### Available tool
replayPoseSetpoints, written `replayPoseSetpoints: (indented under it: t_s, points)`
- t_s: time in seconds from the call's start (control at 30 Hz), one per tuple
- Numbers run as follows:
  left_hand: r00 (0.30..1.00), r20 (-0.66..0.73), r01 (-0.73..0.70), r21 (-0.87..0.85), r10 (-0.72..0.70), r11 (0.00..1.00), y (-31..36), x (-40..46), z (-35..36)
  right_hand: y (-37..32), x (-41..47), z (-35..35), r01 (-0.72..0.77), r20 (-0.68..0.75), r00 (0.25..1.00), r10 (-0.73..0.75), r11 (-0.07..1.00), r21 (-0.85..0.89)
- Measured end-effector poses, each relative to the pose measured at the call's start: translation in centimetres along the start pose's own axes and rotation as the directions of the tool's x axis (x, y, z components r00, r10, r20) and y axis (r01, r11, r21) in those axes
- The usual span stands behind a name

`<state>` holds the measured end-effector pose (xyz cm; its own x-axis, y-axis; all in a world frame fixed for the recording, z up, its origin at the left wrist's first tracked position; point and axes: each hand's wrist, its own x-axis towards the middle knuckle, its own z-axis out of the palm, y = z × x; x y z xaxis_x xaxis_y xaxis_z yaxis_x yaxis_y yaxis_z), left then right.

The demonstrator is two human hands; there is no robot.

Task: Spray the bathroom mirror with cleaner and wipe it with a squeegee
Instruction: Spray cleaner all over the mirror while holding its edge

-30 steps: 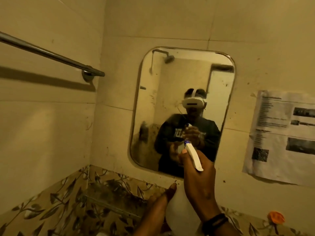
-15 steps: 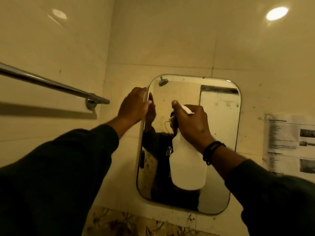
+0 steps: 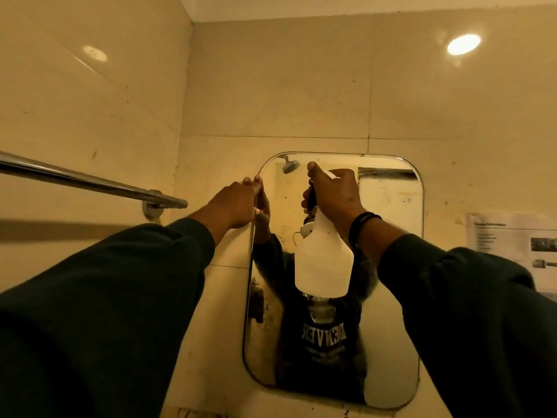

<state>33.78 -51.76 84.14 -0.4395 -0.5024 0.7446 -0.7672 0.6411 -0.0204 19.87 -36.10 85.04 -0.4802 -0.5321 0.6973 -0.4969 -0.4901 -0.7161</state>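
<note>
At the centre of the frame, a white spray bottle [image 3: 324, 260] is gripped by its head in the right hand [image 3: 334, 196], before the wall mirror [image 3: 388, 297]. The mirror's upper left edge is gripped by the left hand [image 3: 236, 203].

**What else is hanging around on these bathroom walls**

So there's a shiny metal towel rail [image 3: 90, 181] running along the left wall, fixed at a round mount near the corner. Over on the right wall a printed paper notice [image 3: 512, 251] is stuck up, text too blurry to read. A round light glare [image 3: 463, 44] shows high on the beige tiles [image 3: 271, 86].
</note>
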Motion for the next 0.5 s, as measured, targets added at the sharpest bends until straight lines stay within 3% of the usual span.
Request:
replayPoseSetpoints:
  t_s: [0.13,0.27,0.33,0.5]
  points:
    - [1.0,-0.004,0.014,0.063,-0.014,0.998,0.11,0.06,0.46,0.7,-0.05,0.69,0.016,-0.023,1.0,-0.016,1.0,-0.004]
    - [0.999,-0.029,0.018,0.108,-0.015,0.994,-0.01,0.28,0.43,0.92,-0.31,1.02,0.125,-0.096,0.986,-0.139,0.983,-0.132]
    - [0.999,-0.043,0.015,0.116,-0.011,0.993,0.05,0.31,0.55,0.79,-0.26,1.0,0.157,-0.11,0.98,-0.165,0.984,-0.08]
    - [0.999,-0.054,0.015,0.144,-0.007,0.989,0.33,0.25,0.76,0.47,0.11,0.88,0.098,-0.04,0.994,-0.101,0.993,-0.065]
